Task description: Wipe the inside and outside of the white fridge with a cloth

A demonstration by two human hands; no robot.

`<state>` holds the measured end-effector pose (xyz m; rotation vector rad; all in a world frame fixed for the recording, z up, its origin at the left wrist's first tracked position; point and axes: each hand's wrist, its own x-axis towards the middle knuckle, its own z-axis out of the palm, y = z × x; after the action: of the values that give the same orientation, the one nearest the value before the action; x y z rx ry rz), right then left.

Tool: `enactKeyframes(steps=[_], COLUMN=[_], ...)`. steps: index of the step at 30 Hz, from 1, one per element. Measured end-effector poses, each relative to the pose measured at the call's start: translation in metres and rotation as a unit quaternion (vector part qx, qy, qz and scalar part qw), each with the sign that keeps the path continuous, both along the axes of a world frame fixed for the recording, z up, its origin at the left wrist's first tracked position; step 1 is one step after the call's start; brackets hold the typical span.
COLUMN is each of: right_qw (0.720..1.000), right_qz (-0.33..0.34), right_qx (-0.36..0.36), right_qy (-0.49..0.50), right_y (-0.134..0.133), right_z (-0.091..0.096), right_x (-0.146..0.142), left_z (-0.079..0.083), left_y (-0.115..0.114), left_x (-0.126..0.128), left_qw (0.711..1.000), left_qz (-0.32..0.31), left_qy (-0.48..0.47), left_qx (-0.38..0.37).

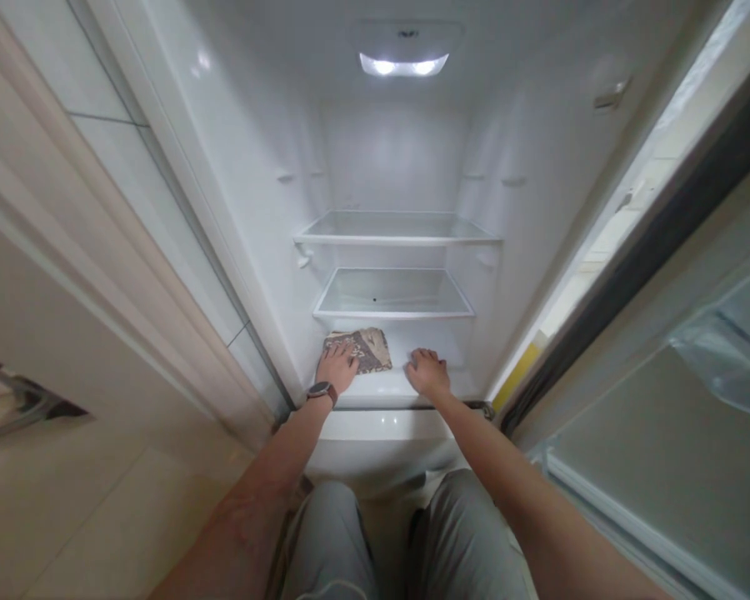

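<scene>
My left hand (pixel 338 367), with a watch (pixel 322 389) on its wrist, lies on a brown and beige patterned cloth (pixel 373 348). Its fingers are stretched out over the cloth, which is spread unevenly on the white fridge floor (pixel 395 385). To the right, apart from the cloth, my right hand (pixel 429 372) rests on the same floor. Its fingers are slightly bent and apart, and nothing shows in them.
Above my hands are a lower glass shelf (pixel 393 292) with a small dark speck and an upper glass shelf (pixel 397 225). A lit lamp (pixel 403 64) is overhead. The open fridge door (pixel 637 450) stands at the right; a white drawer front (pixel 384 425) is below.
</scene>
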<state>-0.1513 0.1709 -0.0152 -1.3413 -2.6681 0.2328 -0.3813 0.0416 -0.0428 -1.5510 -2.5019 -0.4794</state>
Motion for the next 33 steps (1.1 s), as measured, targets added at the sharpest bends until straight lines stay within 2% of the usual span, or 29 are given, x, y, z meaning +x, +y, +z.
enactKeyframes(steps=[7,12,17,22,27,30,33], right_qw=[1.000,0.999,0.999,0.998,0.998,0.997,0.996], right_qz=[0.002,0.009,0.007,0.005,0.004,0.005,0.005], right_qx=[0.002,0.006,0.003,0.016,0.016,0.021,0.026], right_qy=[0.017,0.038,0.049,0.058,0.067,0.079,0.088], right_y=[-0.002,-0.002,0.000,0.001,0.002,0.003,0.004], right_z=[-0.003,-0.006,-0.010,-0.013,-0.017,-0.020,-0.023], right_x=[0.000,-0.001,-0.002,-0.004,-0.006,-0.007,-0.007], left_z=[-0.001,0.000,0.014,0.030,0.022,0.015,0.015], left_y=[-0.011,-0.031,-0.051,-0.036,-0.016,-0.019,-0.026], left_x=[0.002,0.016,0.033,0.038,0.027,0.024,0.027], left_qw=[0.998,0.997,0.996,0.994,0.977,0.980,0.992], left_qz=[-0.023,-0.027,-0.044,-0.054,-0.108,-0.135,-0.101], left_qy=[0.023,0.036,0.054,0.044,-0.013,0.001,-0.009], left_qx=[-0.051,-0.069,-0.058,-0.086,-0.182,-0.143,-0.081])
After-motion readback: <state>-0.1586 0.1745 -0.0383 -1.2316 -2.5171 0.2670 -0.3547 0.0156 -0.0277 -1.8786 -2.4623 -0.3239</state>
